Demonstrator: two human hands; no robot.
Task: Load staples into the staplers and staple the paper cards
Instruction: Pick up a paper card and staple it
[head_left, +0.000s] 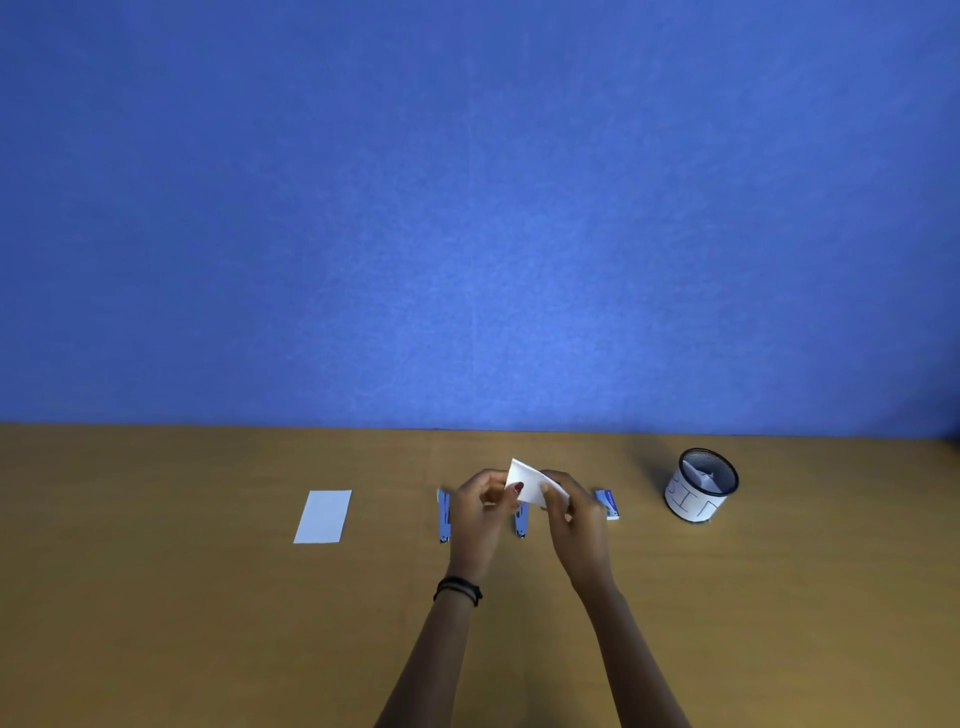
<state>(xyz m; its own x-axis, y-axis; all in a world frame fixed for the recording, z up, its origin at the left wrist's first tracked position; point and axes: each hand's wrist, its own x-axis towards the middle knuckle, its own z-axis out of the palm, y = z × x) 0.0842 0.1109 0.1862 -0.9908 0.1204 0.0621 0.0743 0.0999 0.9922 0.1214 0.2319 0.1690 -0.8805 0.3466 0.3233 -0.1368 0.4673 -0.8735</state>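
One paper card (525, 480), pinched between both hands (480, 514) (576, 525)

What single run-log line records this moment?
left hand pinches white paper card | right hand grips it | left blue stapler, centre blue stapler on brown wooden table

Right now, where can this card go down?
Bare table lies left of the flat card, between it and the left stapler, and between staple box and bin. Crowded: the middle, where left hand and right hand pinch the held card by the second stapler.
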